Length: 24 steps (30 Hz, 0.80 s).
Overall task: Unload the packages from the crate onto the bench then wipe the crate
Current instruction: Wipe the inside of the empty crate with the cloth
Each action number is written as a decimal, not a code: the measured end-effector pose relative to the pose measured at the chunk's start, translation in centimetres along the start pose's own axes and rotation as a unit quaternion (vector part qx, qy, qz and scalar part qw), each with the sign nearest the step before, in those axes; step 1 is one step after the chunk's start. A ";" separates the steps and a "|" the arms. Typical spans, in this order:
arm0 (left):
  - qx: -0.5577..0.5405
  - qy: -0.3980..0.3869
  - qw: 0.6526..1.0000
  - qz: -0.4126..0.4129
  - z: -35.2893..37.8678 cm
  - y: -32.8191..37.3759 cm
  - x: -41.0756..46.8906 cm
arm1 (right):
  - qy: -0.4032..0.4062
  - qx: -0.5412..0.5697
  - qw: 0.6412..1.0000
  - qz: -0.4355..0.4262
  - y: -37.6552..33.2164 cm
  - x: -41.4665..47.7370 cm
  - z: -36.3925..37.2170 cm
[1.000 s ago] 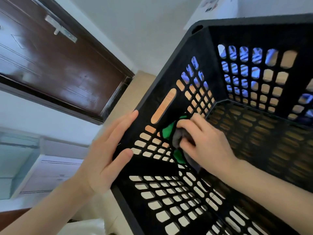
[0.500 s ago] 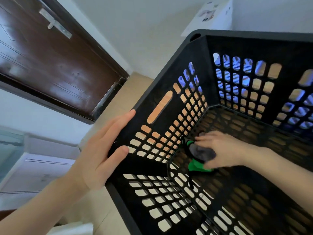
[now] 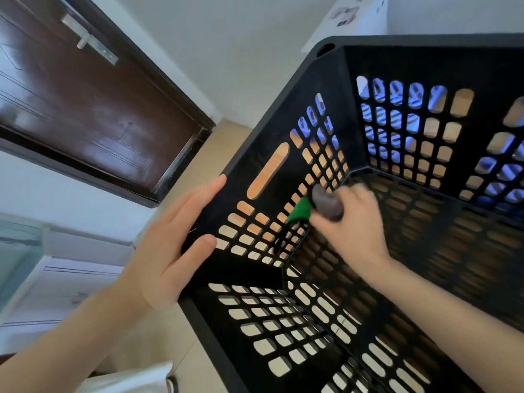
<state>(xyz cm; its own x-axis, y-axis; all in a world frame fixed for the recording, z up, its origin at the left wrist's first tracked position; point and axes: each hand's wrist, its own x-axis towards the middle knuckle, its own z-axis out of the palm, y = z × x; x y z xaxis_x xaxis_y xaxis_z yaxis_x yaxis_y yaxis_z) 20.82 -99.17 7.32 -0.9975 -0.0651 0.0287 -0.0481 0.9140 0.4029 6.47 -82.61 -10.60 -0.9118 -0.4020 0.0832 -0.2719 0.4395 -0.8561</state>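
Observation:
A black perforated plastic crate [image 3: 326, 89] fills the right side of the view, with no packages visible inside it. My left hand [image 3: 170, 245] lies flat against the outside of its left wall, just below the slot handle, fingers spread over the rim. My right hand [image 3: 348, 222] is inside the crate, closed around a grey and green cloth [image 3: 314, 205]. The cloth presses into the seam where the left wall meets the crate floor.
A dark brown door [image 3: 85, 109] with a metal handle stands at the upper left. White cabinets [image 3: 56, 279] sit at the lower left. A white box [image 3: 357, 15] shows beyond the crate's far corner. Wooden flooring shows through the crate holes.
My right hand has dragged the cloth from the left wall down to the crate floor and then forward along the wall's base. My left hand keeps its hold on the wall.

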 end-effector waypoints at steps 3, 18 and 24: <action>0.000 -0.001 1.000 0.004 0.0 0.0 0.0 | 0.131 0.105 0.983 0.070 -2.1 2.0 -0.8; 0.001 -0.012 1.000 0.015 0.0 0.0 0.3 | 0.078 0.077 0.947 -0.301 -6.5 -1.8 2.5; -0.001 -0.017 1.000 -0.006 0.0 -0.1 0.1 | -0.001 0.050 0.931 -0.361 -3.1 -3.2 4.6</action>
<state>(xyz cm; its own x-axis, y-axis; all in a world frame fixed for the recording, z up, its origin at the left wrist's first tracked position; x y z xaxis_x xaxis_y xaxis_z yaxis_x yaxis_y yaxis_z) 20.74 -99.32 7.29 -0.9980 -0.0622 -0.0065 -0.0595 0.9120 0.4057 11.66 -86.39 -10.52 -0.5027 -0.5649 0.6544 -0.7832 -0.0229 -0.6213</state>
